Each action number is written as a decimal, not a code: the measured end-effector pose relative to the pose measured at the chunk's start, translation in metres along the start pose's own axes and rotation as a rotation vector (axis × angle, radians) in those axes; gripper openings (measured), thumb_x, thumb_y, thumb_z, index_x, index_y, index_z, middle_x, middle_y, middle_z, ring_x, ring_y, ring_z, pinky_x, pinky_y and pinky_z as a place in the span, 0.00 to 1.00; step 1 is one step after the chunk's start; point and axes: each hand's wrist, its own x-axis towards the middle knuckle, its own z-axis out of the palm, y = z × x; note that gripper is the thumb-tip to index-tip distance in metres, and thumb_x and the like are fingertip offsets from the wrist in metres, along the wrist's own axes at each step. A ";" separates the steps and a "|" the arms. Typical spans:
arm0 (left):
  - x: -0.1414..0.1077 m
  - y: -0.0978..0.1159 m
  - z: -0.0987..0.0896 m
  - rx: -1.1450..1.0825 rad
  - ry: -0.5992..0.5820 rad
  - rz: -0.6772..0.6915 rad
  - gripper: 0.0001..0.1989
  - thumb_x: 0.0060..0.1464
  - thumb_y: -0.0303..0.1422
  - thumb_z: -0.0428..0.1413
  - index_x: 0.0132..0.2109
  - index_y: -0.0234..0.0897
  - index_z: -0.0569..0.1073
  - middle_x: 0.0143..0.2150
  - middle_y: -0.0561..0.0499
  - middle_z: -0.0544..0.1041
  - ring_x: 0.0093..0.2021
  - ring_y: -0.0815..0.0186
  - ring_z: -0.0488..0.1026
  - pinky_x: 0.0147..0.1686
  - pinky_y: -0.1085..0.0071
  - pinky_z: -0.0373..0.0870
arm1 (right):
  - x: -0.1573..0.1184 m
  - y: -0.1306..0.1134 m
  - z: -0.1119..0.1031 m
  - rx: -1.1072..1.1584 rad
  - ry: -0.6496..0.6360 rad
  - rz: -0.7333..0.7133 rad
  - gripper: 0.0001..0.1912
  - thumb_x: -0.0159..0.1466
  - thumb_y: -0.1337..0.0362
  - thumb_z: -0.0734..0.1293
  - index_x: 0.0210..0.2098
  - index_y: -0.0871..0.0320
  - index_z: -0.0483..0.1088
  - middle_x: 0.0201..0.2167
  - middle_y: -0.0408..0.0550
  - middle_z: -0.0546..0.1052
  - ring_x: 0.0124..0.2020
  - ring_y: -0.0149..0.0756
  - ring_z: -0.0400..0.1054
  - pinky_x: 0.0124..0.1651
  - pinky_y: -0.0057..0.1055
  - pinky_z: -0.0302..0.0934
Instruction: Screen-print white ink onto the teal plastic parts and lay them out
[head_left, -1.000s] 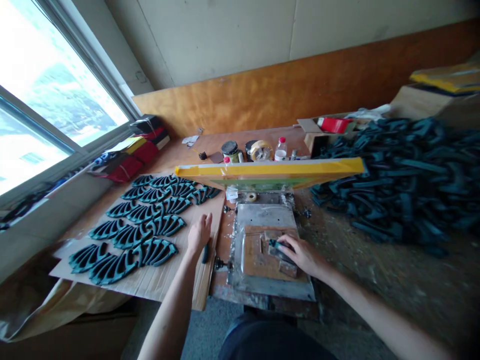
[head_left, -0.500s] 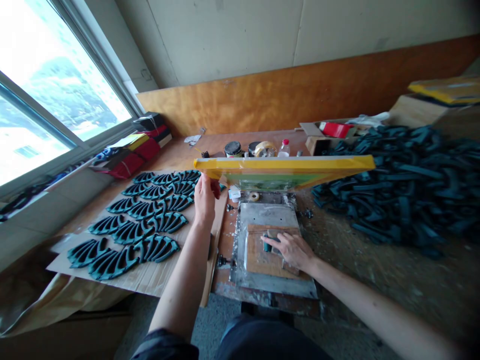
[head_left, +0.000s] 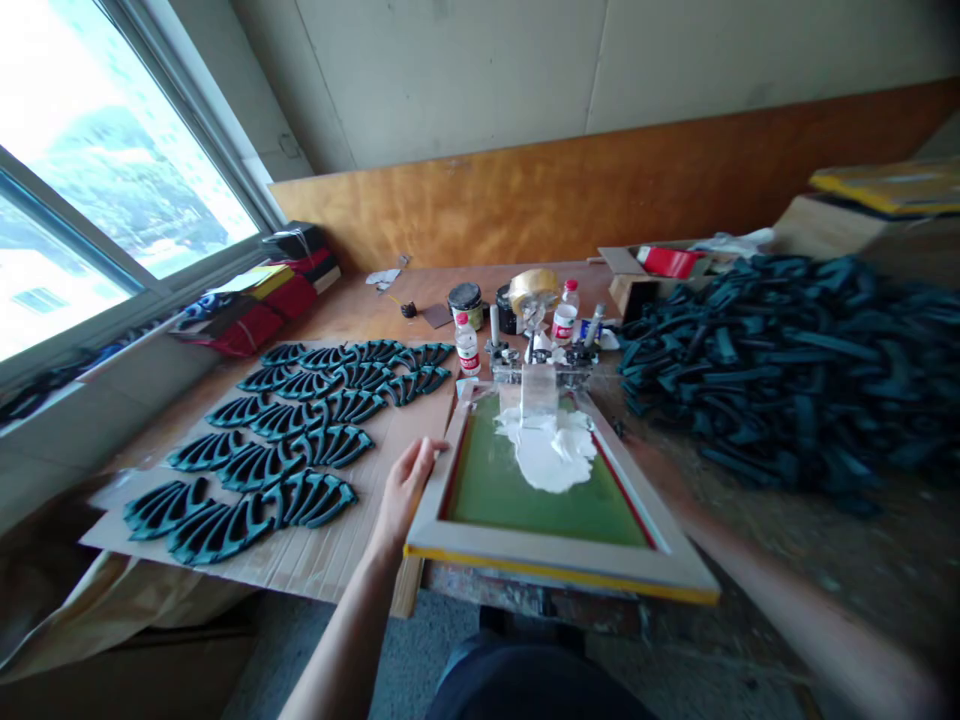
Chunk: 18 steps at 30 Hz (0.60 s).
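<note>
The left hand (head_left: 405,495) has its grip clamped on the left rail of the screen frame (head_left: 555,560), which lies flat at the desk's (head_left: 352,310) front edge, white ink (head_left: 544,450) pooled on its green mesh (head_left: 510,490). The right arm (head_left: 787,600) is blurred, so its grip cannot be told. Teal pieces (head_left: 262,450) lie in rows on cardboard (head_left: 360,560) to the left; a teal heap (head_left: 780,370) lies right.

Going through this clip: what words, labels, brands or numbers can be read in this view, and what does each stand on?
No text can be read.
Red-capped plastic bottle: red-and-white label, too small to read.
Plastic bottle behind the tape roll side: label too small to read.
</note>
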 end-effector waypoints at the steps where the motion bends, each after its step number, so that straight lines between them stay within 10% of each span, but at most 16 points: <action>1: -0.005 -0.020 -0.001 0.022 -0.037 -0.060 0.26 0.54 0.52 0.52 0.49 0.35 0.73 0.29 0.53 0.74 0.27 0.69 0.70 0.25 0.76 0.64 | 0.011 0.001 -0.008 0.005 0.025 0.021 0.17 0.68 0.59 0.55 0.45 0.54 0.74 0.37 0.50 0.76 0.36 0.41 0.71 0.39 0.35 0.67; 8: -0.003 -0.116 0.007 0.295 -0.029 -0.153 0.31 0.55 0.45 0.54 0.63 0.40 0.62 0.34 0.51 0.78 0.34 0.63 0.75 0.34 0.70 0.70 | 0.077 -0.080 -0.008 -0.118 -0.075 -0.274 0.25 0.56 0.64 0.71 0.51 0.61 0.67 0.48 0.56 0.71 0.49 0.48 0.64 0.50 0.40 0.62; 11: 0.000 -0.123 0.007 0.356 -0.057 -0.155 0.28 0.57 0.43 0.52 0.62 0.41 0.63 0.36 0.50 0.79 0.36 0.63 0.76 0.37 0.70 0.70 | 0.061 -0.097 0.007 -0.129 -0.242 -0.339 0.07 0.59 0.72 0.65 0.37 0.59 0.70 0.34 0.50 0.74 0.40 0.41 0.66 0.41 0.33 0.62; 18: -0.001 -0.118 0.007 0.352 -0.034 -0.175 0.26 0.56 0.43 0.53 0.60 0.41 0.67 0.41 0.49 0.80 0.41 0.60 0.76 0.41 0.69 0.70 | 0.004 -0.077 -0.015 -0.008 -0.439 -0.716 0.12 0.60 0.76 0.58 0.32 0.58 0.70 0.31 0.48 0.73 0.37 0.38 0.64 0.39 0.33 0.58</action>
